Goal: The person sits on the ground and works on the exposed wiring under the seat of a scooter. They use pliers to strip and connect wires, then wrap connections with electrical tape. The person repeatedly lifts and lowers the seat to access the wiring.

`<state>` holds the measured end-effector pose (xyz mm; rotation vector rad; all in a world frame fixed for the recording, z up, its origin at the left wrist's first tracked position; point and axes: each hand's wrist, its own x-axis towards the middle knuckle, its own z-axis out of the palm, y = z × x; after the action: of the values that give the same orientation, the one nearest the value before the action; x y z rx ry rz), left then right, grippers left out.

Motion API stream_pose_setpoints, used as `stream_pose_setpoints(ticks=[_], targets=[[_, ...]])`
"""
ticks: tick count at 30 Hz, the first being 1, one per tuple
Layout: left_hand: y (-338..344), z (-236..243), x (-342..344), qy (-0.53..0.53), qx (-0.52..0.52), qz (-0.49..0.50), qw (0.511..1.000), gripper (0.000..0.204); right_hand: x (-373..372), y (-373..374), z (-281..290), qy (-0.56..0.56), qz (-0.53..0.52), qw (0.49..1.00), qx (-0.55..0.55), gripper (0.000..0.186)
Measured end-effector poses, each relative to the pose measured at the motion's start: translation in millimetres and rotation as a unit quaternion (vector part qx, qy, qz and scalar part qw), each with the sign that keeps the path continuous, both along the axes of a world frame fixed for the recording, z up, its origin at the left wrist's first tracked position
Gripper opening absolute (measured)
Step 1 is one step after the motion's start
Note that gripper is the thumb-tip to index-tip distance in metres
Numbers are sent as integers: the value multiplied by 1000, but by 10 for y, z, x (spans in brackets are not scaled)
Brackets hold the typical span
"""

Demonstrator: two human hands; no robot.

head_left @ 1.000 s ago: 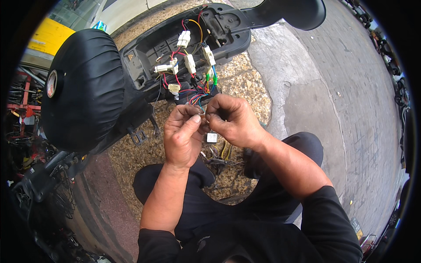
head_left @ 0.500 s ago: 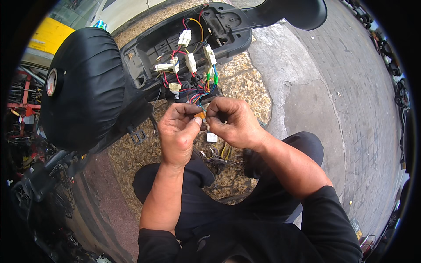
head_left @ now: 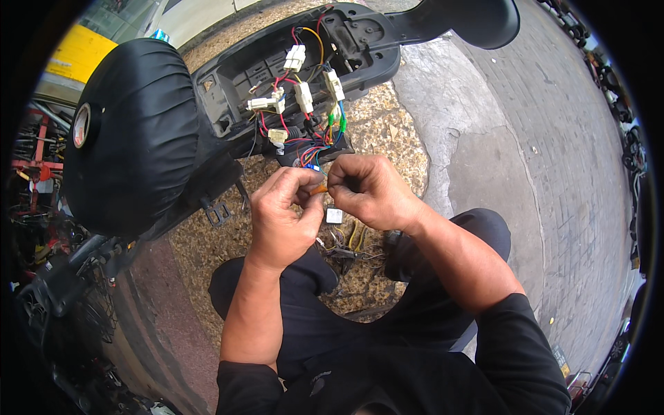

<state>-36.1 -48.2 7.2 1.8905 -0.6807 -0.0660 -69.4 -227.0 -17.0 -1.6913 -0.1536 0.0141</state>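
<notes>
My left hand point(head_left: 283, 214) is closed in a pinch on a small orange piece point(head_left: 319, 188). From the right, my right hand point(head_left: 366, 194) pinches at the same piece, its curled fingertips partly hiding what they grip. Just above my fingers hangs a bundle of coloured wires point(head_left: 318, 151) coming from the open body of a black scooter point(head_left: 235, 62), where several white plastic connectors point(head_left: 303, 97) rest on red, blue and yellow leads. Below my hands a small white square block point(head_left: 334, 215) lies on the speckled ground, beside pliers and loose wires point(head_left: 349, 252).
The bulging black seat point(head_left: 135, 138) stands at the left, with red metal parts point(head_left: 41, 162) and other vehicle parts behind it. My bent legs flank the tools. Grey paving point(head_left: 546, 194) stretches along the right, with a row of dark objects along the far rim.
My left hand has shifted slightly left and turned, its fingers now further over the top. The orange piece, hardly visible a second ago, now shows between my fingertips.
</notes>
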Motion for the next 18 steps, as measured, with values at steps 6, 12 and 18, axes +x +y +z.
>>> stream_pose_setpoints(ticks=[6,12,18], targets=[[-59,-29,-39,-124,68,29,990,14,6,3,7,-28,-40,998,-40,3],[-123,-78,-115,191,-144,35,970,2,14,8,38,-75,-80,993,-38,4],[-130,-42,-66,371,-289,29,882,11,-7,-1,35,-48,-57,997,35,5]])
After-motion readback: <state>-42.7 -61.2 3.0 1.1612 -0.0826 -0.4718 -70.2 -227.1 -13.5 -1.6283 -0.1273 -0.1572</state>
